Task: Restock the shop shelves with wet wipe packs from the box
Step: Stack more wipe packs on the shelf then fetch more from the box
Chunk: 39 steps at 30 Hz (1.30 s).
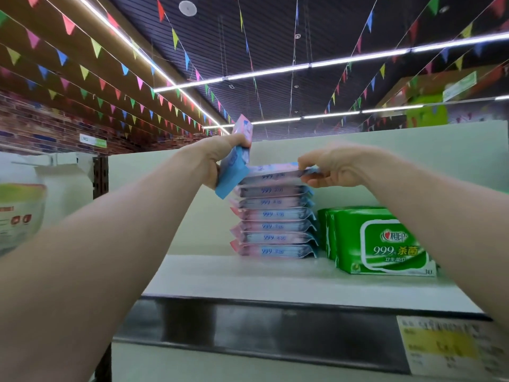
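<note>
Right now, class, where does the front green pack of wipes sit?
In the head view the front green pack stands right of centre on the shelf, just right of the pink-and-blue stack and below the right forearm.

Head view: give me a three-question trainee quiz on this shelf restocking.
1. True or false: the green rectangular wet wipe packs sit right of the stack of flat pink-and-blue wet wipe packs on the white shelf.
2. The right hand pinches: A the stack's top pack; B a green pack; C the price label.
3. Which hand grips the loose pink-and-blue wipes held off the shelf?
Key: 1 true; 2 A; 3 left hand.
</note>
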Each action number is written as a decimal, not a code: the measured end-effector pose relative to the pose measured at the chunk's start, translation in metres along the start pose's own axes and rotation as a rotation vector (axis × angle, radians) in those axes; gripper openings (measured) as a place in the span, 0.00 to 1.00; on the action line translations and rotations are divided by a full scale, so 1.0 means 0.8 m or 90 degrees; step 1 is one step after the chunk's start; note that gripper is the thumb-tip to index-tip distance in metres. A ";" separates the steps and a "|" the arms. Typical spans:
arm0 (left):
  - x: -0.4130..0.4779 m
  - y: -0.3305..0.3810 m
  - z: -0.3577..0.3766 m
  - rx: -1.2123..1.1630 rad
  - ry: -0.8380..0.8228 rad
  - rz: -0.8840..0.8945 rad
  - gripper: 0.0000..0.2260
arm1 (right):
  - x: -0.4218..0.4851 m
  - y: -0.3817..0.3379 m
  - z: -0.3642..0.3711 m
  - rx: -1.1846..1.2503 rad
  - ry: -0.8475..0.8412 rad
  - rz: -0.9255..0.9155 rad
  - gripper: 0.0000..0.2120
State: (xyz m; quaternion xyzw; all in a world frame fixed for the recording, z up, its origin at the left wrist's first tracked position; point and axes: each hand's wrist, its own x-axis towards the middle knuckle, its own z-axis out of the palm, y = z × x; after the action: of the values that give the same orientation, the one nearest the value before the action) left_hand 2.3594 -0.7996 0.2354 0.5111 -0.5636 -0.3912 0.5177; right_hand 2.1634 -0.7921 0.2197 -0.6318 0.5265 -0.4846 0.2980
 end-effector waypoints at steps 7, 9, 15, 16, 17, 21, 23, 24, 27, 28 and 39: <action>0.025 0.004 0.020 0.163 0.003 0.020 0.17 | 0.018 0.011 0.003 -0.134 0.037 -0.017 0.06; 0.030 0.002 0.026 0.228 -0.001 0.062 0.12 | 0.021 0.012 0.005 -0.162 0.049 -0.020 0.08; 0.037 0.007 0.022 0.332 0.004 0.147 0.17 | 0.036 0.023 0.013 -0.251 0.088 -0.063 0.21; 0.037 0.008 0.020 0.356 -0.015 0.164 0.18 | 0.038 0.024 0.016 -0.274 0.102 -0.073 0.20; 0.036 0.008 0.019 0.379 -0.037 0.185 0.16 | 0.040 0.025 0.019 -0.301 0.116 -0.083 0.19; 0.035 0.011 0.018 0.449 -0.084 0.238 0.14 | 0.031 0.019 0.018 -0.422 0.106 -0.113 0.18; 0.033 0.014 0.015 0.474 -0.092 0.239 0.19 | 0.023 0.009 0.011 -0.391 0.141 -0.161 0.15; 0.033 0.017 0.014 0.487 -0.101 0.235 0.21 | 0.019 0.004 0.007 -0.328 0.169 -0.196 0.15; 0.025 0.022 0.016 0.503 -0.140 0.239 0.20 | 0.012 -0.007 0.005 -0.083 0.127 -0.202 0.11; 0.024 0.023 0.017 0.509 -0.153 0.242 0.21 | 0.009 -0.008 0.009 -0.028 0.076 -0.172 0.09; 0.048 0.009 -0.009 0.520 -0.135 0.238 0.22 | 0.031 0.002 0.012 0.223 0.137 -0.077 0.05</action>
State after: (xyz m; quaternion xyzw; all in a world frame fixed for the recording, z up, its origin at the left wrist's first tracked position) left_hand 2.3676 -0.8352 0.2502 0.5201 -0.8039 -0.0875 0.2749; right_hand 2.1707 -0.8174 0.2221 -0.5456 0.4242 -0.6503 0.3155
